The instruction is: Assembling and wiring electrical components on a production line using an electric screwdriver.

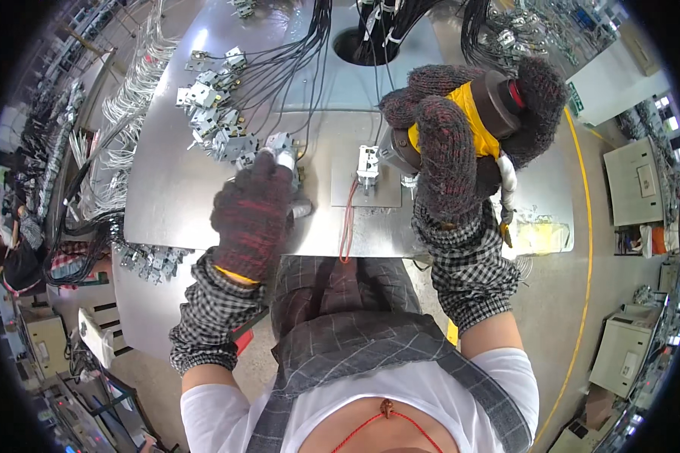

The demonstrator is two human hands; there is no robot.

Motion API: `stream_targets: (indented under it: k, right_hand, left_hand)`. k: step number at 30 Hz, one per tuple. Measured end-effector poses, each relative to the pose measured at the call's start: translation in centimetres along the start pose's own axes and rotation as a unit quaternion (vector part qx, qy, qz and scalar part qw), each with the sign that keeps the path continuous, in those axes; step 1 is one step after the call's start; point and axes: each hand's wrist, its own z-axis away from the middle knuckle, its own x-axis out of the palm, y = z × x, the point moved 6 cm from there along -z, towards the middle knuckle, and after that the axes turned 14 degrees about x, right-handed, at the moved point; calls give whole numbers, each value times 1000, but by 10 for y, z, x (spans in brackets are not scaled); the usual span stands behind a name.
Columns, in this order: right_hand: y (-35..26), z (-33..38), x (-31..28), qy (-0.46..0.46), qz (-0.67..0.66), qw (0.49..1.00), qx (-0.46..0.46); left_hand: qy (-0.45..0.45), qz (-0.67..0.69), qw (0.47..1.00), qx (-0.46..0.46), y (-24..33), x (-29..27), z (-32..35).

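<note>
A: What does the head view show?

B: Center frame, the right hand (461,143), gloved, is clenched around a powered screwdriver (491,106), tip at a small white part (368,162) on a metal plate (385,198). The left hand (253,211) grips a wired switch unit (282,145).

A: Which step?

B: Fastening, seemingly; next calls for steady downward pressure.
</note>
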Motion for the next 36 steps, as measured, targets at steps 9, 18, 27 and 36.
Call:
stream_targets:
  k: [9, 18, 27, 36]
  right_hand:
    - [7, -3, -6, -55, -17, 998, -24]
    - [12, -3, -10, -41, -138, 989, 26]
    - [-5, -4, -2, 23, -41, 999, 23]
    - [-17, -28, -29, 9, -128, 990, -53]
  left_hand:
    - [176, 235, 953, 70, -7, 2, -2]
    - [187, 915, 339, -110, 12, 18, 9]
    - [398, 894, 189, -85, 28, 56, 3]
    - [248, 570, 772, 133, 38, 0, -53]
